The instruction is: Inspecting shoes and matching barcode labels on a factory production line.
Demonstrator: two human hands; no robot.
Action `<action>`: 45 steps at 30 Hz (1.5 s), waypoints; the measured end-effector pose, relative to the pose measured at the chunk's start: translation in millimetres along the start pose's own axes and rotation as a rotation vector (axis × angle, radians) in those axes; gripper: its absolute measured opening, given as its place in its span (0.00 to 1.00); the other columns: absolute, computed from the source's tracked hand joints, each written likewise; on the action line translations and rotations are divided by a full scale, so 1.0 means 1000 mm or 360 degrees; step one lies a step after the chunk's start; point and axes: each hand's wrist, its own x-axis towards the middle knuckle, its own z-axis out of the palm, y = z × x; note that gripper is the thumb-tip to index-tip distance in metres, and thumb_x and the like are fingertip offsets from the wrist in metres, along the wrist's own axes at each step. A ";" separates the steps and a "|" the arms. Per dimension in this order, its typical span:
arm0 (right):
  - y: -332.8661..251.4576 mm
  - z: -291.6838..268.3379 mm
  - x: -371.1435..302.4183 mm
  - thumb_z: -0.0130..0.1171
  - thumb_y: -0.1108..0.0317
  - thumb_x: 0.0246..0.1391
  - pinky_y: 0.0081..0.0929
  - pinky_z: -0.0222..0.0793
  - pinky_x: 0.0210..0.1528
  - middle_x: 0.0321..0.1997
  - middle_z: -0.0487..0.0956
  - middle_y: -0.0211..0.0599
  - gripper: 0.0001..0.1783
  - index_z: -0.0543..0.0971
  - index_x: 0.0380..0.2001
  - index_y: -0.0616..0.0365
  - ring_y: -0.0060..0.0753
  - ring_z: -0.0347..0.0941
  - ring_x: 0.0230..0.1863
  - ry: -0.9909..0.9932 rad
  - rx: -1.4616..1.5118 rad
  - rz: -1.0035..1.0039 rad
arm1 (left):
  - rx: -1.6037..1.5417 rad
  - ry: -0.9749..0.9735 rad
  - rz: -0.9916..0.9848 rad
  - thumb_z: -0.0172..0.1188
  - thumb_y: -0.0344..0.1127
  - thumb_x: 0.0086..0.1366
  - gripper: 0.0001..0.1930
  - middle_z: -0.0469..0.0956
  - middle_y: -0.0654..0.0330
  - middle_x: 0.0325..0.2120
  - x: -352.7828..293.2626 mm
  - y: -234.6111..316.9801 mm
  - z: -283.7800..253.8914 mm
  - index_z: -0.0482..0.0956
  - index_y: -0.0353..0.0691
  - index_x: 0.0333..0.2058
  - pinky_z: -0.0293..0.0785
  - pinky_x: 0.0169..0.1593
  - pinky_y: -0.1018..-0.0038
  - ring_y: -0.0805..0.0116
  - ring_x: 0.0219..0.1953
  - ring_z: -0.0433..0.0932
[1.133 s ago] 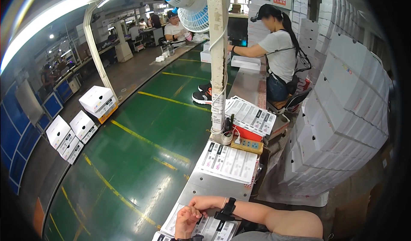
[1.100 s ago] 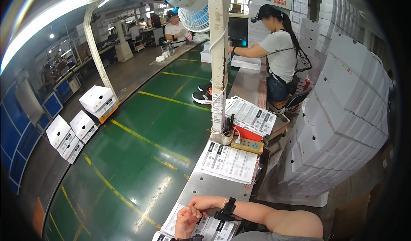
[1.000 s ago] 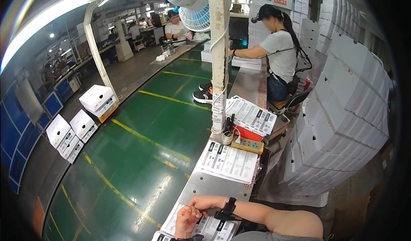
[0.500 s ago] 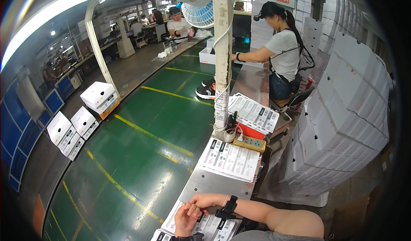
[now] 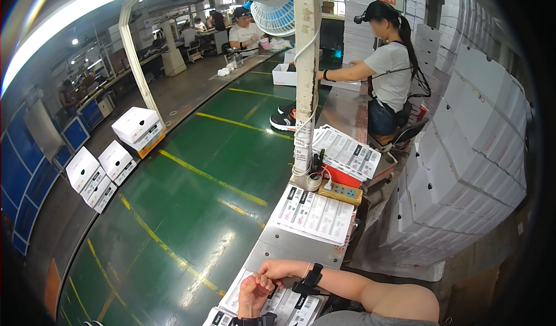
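Observation:
My left hand (image 5: 253,294) and my right hand (image 5: 279,269) meet above the near edge of the worktop, their fingertips touching. On both, the fingers are curled into a pinch; anything between them is too small or hidden to make out. Beneath them lie printed label sheets (image 5: 301,306), white with black blocks. Farther up the metal ledge (image 5: 272,248) rests another stack of label sheets (image 5: 315,215). A black strap with a device circles my right wrist, and another dark band shows at my left wrist.
A green conveyor belt (image 5: 185,216) runs along my left. White shoeboxes (image 5: 137,124) stand at its far edge; black-and-orange shoes (image 5: 284,118) lie near the post (image 5: 305,83). A power strip (image 5: 340,193) sits by the post. Stacked cartons (image 5: 463,152) and a seated co-worker (image 5: 391,59) are right.
The whole view has shifted slightly. My fingers have moved a little while staying together over the label sheets. A dark-and-white thing now peeks in at the lower left edge.

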 end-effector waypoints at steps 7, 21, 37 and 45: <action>0.001 -0.001 0.000 0.51 0.70 0.52 0.22 0.65 0.10 0.18 0.76 0.32 0.07 0.79 0.26 0.58 0.19 0.64 0.08 -0.0030 0.0086 0.0027 | 0.0042 -0.0020 0.0032 0.63 0.38 0.57 0.11 0.73 0.58 0.26 -0.001 -0.001 0.002 0.73 0.38 0.28 0.66 0.37 0.68 0.65 0.29 0.69; -0.003 -0.001 -0.005 0.50 0.74 0.50 0.23 0.65 0.11 0.13 0.73 0.30 0.08 0.80 0.27 0.58 0.20 0.65 0.09 -0.0014 0.0177 0.0010 | 0.0009 -0.0385 0.0124 0.59 0.30 0.57 0.07 0.70 0.59 0.30 0.000 0.000 0.014 0.70 0.40 0.24 0.70 0.46 0.63 0.55 0.41 0.74; -0.001 -0.002 -0.001 0.47 0.73 0.53 0.21 0.67 0.11 0.15 0.76 0.32 0.09 0.78 0.25 0.57 0.19 0.65 0.09 -0.0042 0.0041 -0.0031 | 0.0139 -0.0240 0.0109 0.60 0.33 0.59 0.06 0.74 0.56 0.32 -0.001 -0.001 0.004 0.76 0.36 0.32 0.71 0.41 0.67 0.60 0.34 0.75; 0.004 -0.003 0.000 0.46 0.69 0.57 0.23 0.66 0.11 0.17 0.77 0.34 0.11 0.78 0.25 0.57 0.19 0.64 0.08 -0.0017 0.0142 -0.0024 | 0.0182 0.0029 0.0060 0.57 0.36 0.63 0.07 0.76 0.56 0.36 -0.001 -0.002 -0.002 0.74 0.38 0.34 0.72 0.35 0.68 0.62 0.30 0.75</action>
